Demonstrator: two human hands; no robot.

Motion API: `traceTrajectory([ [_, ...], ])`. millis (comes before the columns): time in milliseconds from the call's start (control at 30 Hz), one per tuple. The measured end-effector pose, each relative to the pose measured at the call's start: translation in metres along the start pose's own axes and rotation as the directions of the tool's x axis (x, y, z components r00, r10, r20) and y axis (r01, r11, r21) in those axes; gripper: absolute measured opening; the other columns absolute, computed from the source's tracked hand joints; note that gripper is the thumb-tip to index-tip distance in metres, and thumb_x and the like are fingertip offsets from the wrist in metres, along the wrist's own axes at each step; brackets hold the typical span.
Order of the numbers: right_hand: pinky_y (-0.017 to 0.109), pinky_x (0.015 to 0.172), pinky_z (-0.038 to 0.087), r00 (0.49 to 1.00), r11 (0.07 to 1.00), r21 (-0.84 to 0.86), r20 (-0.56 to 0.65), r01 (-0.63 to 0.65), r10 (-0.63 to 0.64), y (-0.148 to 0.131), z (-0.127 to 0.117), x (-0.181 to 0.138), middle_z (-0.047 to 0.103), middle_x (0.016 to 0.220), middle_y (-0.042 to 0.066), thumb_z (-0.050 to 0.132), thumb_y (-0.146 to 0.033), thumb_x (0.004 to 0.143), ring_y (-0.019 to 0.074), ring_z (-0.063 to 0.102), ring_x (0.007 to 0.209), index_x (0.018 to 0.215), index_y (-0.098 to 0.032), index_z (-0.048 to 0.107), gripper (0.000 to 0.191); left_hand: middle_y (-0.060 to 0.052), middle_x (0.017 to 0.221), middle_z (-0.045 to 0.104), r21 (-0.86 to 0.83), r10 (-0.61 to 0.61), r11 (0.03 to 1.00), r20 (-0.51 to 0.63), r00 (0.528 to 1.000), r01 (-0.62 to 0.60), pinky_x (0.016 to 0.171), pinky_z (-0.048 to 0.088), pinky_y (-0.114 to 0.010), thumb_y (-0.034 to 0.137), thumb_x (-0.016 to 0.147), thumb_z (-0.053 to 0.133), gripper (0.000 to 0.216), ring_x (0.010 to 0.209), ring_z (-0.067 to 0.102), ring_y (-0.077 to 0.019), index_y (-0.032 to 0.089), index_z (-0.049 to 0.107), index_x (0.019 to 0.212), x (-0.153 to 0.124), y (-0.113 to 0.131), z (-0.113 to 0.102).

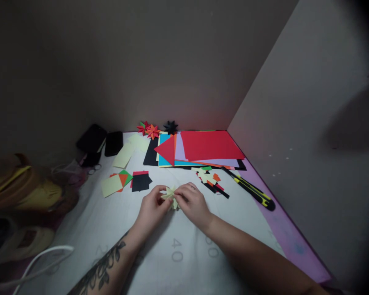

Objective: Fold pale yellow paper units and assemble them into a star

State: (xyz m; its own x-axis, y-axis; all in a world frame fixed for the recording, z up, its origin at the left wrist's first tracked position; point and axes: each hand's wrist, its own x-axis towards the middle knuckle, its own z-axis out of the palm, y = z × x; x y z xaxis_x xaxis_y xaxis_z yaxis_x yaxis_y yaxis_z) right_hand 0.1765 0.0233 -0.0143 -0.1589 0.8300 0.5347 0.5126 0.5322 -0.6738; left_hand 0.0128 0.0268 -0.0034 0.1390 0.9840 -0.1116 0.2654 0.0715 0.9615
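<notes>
My left hand [151, 207] and my right hand [193, 201] meet over the white mat [160, 250], both pinching a small pale yellow folded paper star [171, 196] between their fingertips. The star sits just above the mat. Small squares of paper lie close by: pale yellow, orange and green ones [115, 182] and a black one over red [140, 181] to the left, and loose scraps [210, 179] to the right.
A stack of coloured sheets [203, 149] with red on top lies at the back. Finished paper stars [152, 130] and a black star [171, 126] stand by the wall. A yellow-black utility knife [252, 190] lies right. Two dark phones [103, 141], bags [24, 192] and a white cable [43, 256] lie left.
</notes>
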Motion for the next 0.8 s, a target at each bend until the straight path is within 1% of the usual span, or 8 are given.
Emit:
traceTrajectory([
  [100,0.034,0.075,0.049,0.999,0.999,0.012,-0.017,0.036,-0.035,0.0012,0.0003,0.0002,0.065,0.081,0.005,0.057,-0.011,0.085,0.0198,0.057,0.082,0.085,-0.021,0.064,0.013,0.003,0.061,0.063,-0.077,-0.054,0.996,0.003,0.999,0.055,0.048,0.039,-0.02,0.029,0.069,0.068,0.034,0.052,0.056,-0.0127,0.017,0.056,0.099,0.002,-0.0016,0.0004],
  [200,0.034,0.074,0.049,0.997,0.998,0.009,-0.028,0.069,-0.068,0.0025,0.0005,-0.0004,0.065,0.081,0.005,0.057,-0.01,0.086,0.0197,0.057,0.082,0.087,-0.021,0.066,0.014,0.005,0.057,0.06,-0.147,-0.104,0.983,0.031,0.994,0.108,0.046,0.037,-0.019,0.028,0.067,0.069,0.038,0.049,0.053,-0.0114,0.017,0.053,0.099,0.0032,-0.0001,0.0007],
  [300,0.034,0.073,0.049,0.997,0.998,0.003,-0.027,0.07,-0.07,0.003,0.0008,-0.0014,0.064,0.08,0.005,0.06,-0.01,0.084,0.02,0.056,0.082,0.085,-0.021,0.067,0.013,0.006,0.055,0.057,-0.184,-0.121,0.975,0.043,0.992,0.127,0.047,0.038,-0.019,0.027,0.066,0.069,0.038,0.048,0.051,-0.0107,0.017,0.052,0.099,0.0041,0.0018,0.0006],
  [400,0.034,0.073,0.048,0.999,0.999,0.001,-0.025,0.042,-0.042,0.0027,0.0012,-0.0019,0.061,0.08,0.005,0.061,-0.01,0.083,0.0204,0.055,0.083,0.083,-0.021,0.067,0.012,0.006,0.057,0.059,-0.145,-0.09,0.985,0.036,0.995,0.094,0.048,0.039,-0.02,0.026,0.068,0.068,0.036,0.05,0.053,-0.0113,0.017,0.052,0.099,0.0039,0.0015,0.0001],
  [567,0.035,0.075,0.047,0.999,0.999,-0.011,0.0,-0.051,0.051,0.0013,0.0007,-0.0011,0.058,0.082,0.005,0.058,-0.011,0.082,0.0211,0.054,0.085,0.078,-0.021,0.063,0.012,0.002,0.068,0.066,0.021,0.025,0.999,0.029,0.999,-0.026,0.057,0.044,-0.021,0.027,0.075,0.064,0.028,0.061,0.06,-0.0131,0.018,0.055,0.101,-0.0001,-0.0008,-0.001],
  [667,0.036,0.08,0.047,0.995,0.995,0.011,0.023,-0.096,0.095,0.0008,0.0,-0.0003,0.057,0.091,0.006,0.056,-0.013,0.083,0.022,0.054,0.092,0.076,-0.021,0.06,0.011,0.001,0.071,0.067,0.09,0.071,0.993,0.032,0.997,-0.074,0.06,0.045,-0.022,0.028,0.078,0.062,0.027,0.063,0.061,-0.0137,0.019,0.057,0.103,-0.0022,-0.0018,-0.0013],
  [800,0.038,0.085,0.047,0.993,0.992,0.053,0.05,-0.111,0.108,0.0014,-0.0003,0.0004,0.056,0.1,0.008,0.053,-0.014,0.084,0.0226,0.054,0.099,0.077,-0.021,0.057,0.01,0.001,0.072,0.067,0.113,0.093,0.989,0.045,0.995,-0.097,0.058,0.045,-0.022,0.028,0.08,0.061,0.027,0.062,0.06,-0.0134,0.018,0.057,0.105,-0.0023,-0.0019,-0.0007],
])
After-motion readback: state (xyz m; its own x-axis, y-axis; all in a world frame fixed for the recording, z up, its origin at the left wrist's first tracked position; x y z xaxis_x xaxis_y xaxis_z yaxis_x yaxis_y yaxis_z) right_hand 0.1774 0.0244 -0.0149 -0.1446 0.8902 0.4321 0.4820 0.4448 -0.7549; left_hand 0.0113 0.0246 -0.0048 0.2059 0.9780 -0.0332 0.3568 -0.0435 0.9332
